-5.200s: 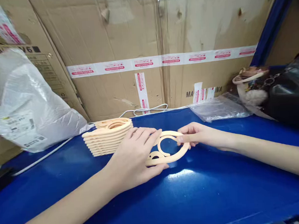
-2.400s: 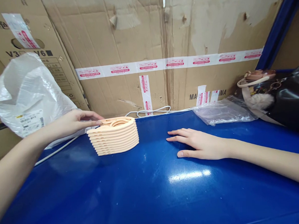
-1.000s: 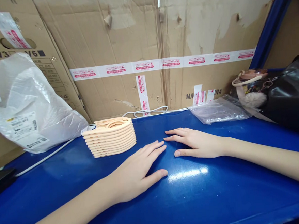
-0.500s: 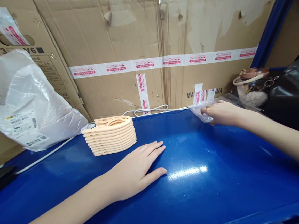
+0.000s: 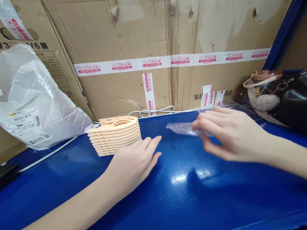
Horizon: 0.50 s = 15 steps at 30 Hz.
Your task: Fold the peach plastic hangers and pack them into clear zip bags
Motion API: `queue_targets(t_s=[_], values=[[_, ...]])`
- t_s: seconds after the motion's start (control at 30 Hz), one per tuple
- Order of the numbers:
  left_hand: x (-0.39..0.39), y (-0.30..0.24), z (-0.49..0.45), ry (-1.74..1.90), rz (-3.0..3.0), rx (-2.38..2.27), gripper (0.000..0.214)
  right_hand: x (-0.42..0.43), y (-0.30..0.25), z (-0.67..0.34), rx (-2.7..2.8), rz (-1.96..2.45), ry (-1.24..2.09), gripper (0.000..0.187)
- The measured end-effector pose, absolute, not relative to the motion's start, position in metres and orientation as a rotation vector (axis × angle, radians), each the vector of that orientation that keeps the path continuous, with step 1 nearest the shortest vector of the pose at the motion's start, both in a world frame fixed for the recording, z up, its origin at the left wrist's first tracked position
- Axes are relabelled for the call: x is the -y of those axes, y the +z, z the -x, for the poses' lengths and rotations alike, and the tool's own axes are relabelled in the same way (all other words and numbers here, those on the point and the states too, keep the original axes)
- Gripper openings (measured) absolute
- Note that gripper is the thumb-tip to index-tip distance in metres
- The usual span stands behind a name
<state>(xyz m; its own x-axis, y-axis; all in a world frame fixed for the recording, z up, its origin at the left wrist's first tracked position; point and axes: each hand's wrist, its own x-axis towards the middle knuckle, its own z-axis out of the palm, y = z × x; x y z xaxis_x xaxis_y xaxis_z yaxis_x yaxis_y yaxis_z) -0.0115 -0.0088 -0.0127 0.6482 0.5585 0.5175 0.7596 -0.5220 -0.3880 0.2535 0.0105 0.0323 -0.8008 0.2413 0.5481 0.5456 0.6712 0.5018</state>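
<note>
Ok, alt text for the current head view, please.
A person's right hand holds clear plastic over a blue table, while the left hand is at a stack of cream-coloured pieces. Behind are taped cardboard boxes, with a white parcel at left and a black bag at right.

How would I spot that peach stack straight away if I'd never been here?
On the blue table, look toward the big crumpled white bag at the left. Just to the bag's right, partly behind the person's left hand, sits the peach stack. Its even, matching curved layers set it apart from the wrinkled bag beside it.
</note>
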Motion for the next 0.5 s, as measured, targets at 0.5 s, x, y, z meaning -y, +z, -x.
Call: queue_targets(t_s=[0.5], values=[[0.004, -0.005, 0.014, -0.138, 2.266, 1.208, 0.018, 0.028, 0.005, -0.236, 2.359, 0.024, -0.913, 0.014]])
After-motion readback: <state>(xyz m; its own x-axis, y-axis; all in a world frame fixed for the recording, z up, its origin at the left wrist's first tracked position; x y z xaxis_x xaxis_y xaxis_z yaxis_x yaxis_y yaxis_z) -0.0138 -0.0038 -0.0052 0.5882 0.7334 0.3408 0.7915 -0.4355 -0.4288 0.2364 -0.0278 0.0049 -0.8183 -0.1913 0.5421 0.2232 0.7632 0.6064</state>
